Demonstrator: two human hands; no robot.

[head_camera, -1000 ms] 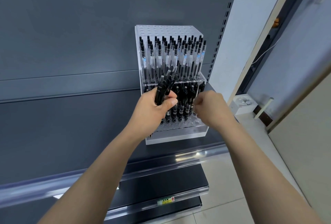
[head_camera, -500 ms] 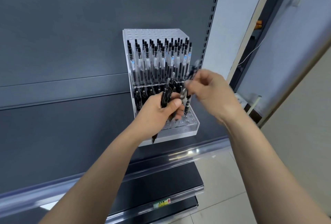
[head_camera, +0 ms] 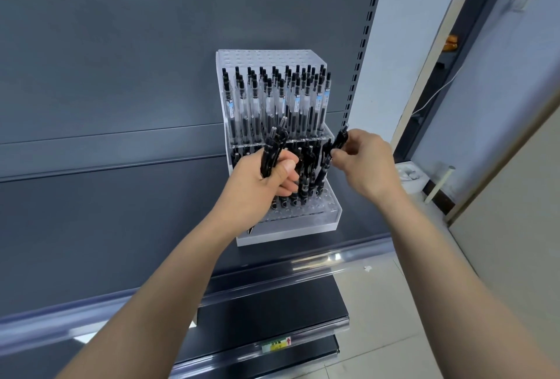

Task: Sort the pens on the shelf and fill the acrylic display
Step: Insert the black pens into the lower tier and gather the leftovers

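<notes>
Head view, stock entry.

Item 1: clear acrylic stepped display (head_camera: pixel 288 237) with drilled holes, standing toward the right end of the dark grey metal shelf (head_camera: pixel 136 227).
- Upper tier: clear-barrelled pens (head_camera: pixel 272 106) with black tops, upright; the rows look full.
- Lower tier: black-barrelled pens (head_camera: pixel 306 178) seated in the back rows; the front rows of holes (head_camera: pixel 315 206) show bare.

Item 2: left hand (head_camera: pixel 257 194), fingers and thumb curled round a bundle of black pens (head_camera: pixel 271 151), held in front of the lower tier.

Item 3: right hand (head_camera: pixel 366 163), thumb and fingertips pinching a single black pen (head_camera: pixel 339 141), tilted, at the display's right wall above the lower tier.

Status, by judgement: past halfway. The upper tier is done and the lower tier is part-filled.

Outstanding: seat the single pen, feed in the bundle one at a time, and fill the front holes.
</notes>
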